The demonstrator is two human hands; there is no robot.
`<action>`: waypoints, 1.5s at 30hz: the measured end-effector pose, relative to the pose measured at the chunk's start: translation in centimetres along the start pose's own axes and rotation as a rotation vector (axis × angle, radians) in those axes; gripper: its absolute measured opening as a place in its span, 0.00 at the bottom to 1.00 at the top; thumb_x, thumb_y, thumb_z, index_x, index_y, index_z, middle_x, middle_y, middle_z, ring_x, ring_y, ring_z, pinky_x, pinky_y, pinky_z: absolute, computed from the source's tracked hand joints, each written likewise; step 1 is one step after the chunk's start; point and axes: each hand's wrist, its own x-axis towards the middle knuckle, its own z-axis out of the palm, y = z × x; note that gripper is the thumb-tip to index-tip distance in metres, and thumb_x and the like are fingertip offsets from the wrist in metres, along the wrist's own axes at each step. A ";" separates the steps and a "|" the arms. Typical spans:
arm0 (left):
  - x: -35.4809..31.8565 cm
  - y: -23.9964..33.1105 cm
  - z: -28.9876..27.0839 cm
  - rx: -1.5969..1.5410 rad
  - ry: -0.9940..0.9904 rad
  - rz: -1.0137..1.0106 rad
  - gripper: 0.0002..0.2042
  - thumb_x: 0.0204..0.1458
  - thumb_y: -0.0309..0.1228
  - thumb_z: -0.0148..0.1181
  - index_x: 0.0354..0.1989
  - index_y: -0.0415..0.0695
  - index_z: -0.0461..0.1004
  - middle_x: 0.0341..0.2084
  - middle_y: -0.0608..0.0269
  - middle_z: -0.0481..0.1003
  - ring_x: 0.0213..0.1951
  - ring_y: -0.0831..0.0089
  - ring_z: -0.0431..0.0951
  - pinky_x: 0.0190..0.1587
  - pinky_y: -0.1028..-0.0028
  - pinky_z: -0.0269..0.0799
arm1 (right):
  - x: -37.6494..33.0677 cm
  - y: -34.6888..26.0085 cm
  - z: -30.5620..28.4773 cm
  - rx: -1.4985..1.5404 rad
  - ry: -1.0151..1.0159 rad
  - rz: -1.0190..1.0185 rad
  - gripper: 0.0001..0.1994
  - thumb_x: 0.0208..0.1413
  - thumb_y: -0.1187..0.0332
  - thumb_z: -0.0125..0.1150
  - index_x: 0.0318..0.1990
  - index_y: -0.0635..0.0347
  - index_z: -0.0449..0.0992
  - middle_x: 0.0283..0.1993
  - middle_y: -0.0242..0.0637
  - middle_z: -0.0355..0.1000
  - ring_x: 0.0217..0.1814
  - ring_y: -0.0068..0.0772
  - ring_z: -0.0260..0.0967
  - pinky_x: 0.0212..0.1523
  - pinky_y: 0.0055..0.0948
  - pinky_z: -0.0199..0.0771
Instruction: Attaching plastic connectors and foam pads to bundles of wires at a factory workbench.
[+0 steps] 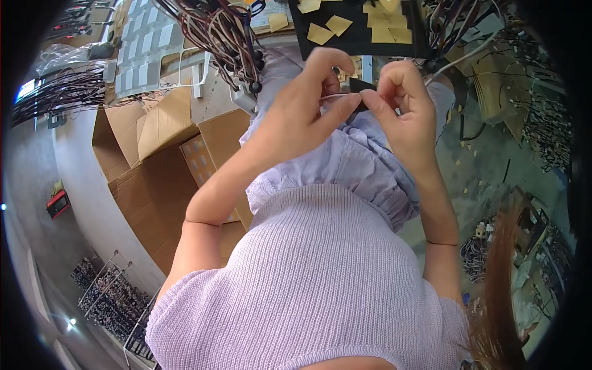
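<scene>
Above my lap, my left hand and my right hand are close together, with their thumb tips nearly touching. A small flat black piece shows between them; its kind cannot be made out. Across my left fingers runs a thin white cable, pinched near the thumb tip. My right fingers are curled and closed at the black piece's edge, and what exactly they pinch is hidden. From behind my right hand a pale cable stretches up to the right.
A black tray with several yellow paper pieces lies ahead. Bundled dark cables hang at its left, more at its right. An open cardboard box stands at my left. Coiled cables lie on the floor to the right.
</scene>
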 end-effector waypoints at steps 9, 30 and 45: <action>-0.4 -0.3 0.3 0.106 0.067 0.122 0.15 0.46 0.20 0.63 0.44 0.43 0.71 0.34 0.67 0.66 0.30 0.81 0.65 0.30 0.83 0.65 | -0.5 -1.5 -0.1 -0.142 0.034 -0.030 0.13 0.42 0.77 0.69 0.39 0.60 0.81 0.34 0.31 0.67 0.30 0.20 0.65 0.27 0.18 0.65; 2.2 -5.7 0.0 -0.745 -0.835 -0.478 0.22 0.55 0.35 0.59 0.56 0.40 0.66 0.50 0.59 0.71 0.52 0.73 0.71 0.56 0.74 0.65 | -2.2 -4.5 3.5 -0.452 -0.305 -0.565 0.22 0.49 0.65 0.59 0.52 0.62 0.73 0.46 0.39 0.71 0.52 0.38 0.68 0.53 0.39 0.67; -2.5 1.3 -4.6 0.317 -0.710 -0.032 0.20 0.42 0.17 0.55 0.47 0.40 0.70 0.43 0.57 0.68 0.43 0.63 0.72 0.46 0.69 0.68 | -0.6 -3.1 -2.3 -0.543 -0.108 -0.277 0.05 0.48 0.69 0.63 0.28 0.57 0.74 0.23 0.33 0.63 0.28 0.37 0.63 0.33 0.34 0.59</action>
